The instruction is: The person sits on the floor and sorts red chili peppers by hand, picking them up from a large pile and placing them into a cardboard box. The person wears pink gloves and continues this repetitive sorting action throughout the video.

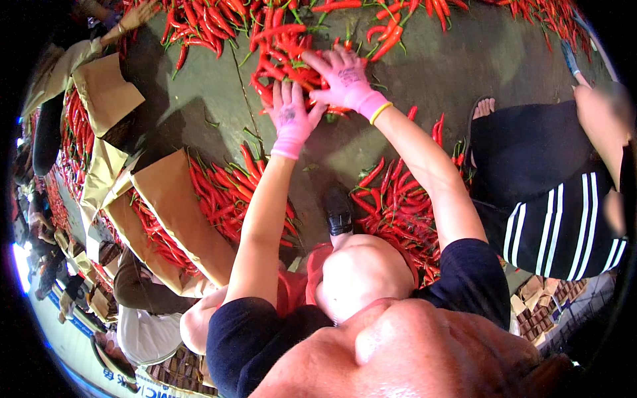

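Observation:
Both my hands wear pink knit gloves and rest on a heap of red chili peppers (pixel 283 62) on the floor. My left hand (pixel 290 115) lies palm down at the heap's near edge, its thumb apart from the fingers. Beside it to the right, my right hand (pixel 346 79) spreads its fingers over the peppers, a yellow band at its cuff. I see no pepper gripped in either hand, though the palms are hidden. Below my left hand is a pile of red chilies (pixel 224 191); another pile (pixel 393 209) lies below my right.
Open paper-lined baskets (pixel 179 204) of chilies stand at left. A person in black clothing with white stripes (pixel 547 224) sits at right. Another person's hand (pixel 137 17) reaches in at upper left. More chilies (pixel 204 22) cover the floor ahead, and my shoe (pixel 340 209) stands between the piles.

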The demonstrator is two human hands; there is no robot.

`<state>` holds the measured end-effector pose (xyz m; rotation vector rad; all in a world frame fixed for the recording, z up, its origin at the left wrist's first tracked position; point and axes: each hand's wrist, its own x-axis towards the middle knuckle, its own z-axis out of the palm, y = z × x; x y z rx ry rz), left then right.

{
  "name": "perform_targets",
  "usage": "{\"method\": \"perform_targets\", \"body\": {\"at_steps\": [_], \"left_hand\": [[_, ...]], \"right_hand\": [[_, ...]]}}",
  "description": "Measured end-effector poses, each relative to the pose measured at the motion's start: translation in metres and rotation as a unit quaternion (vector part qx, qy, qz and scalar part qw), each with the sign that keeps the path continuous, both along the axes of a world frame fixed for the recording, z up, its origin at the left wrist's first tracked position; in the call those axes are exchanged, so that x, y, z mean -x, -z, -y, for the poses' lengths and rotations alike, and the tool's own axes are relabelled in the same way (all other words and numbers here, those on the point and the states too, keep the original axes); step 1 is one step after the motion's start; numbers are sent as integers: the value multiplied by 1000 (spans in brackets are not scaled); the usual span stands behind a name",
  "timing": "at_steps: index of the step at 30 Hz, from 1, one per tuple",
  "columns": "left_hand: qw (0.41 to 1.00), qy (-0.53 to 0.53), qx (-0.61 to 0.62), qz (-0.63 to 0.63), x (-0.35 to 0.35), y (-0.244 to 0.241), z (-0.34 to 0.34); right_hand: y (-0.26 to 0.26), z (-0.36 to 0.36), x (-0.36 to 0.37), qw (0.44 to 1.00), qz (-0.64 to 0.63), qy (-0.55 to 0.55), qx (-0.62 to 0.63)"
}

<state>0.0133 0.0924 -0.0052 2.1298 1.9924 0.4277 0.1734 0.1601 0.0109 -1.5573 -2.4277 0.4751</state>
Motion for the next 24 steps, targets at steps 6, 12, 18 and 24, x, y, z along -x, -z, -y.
{"method": "perform_targets", "body": {"at_steps": [6, 12, 18, 24], "left_hand": [[998, -1, 38, 54, 55, -50, 73], [993, 28, 39, 109, 13, -50, 111], [999, 20, 9, 28, 7, -5, 48], [997, 65, -27, 44, 36, 0, 3]], "right_hand": [[-23, -5, -68, 996, -71, 21, -45], [4, -50, -149, 945, 237, -113, -197], [4, -110, -136, 989, 117, 34, -81], [32, -94, -115, 973, 193, 112, 56]]}}
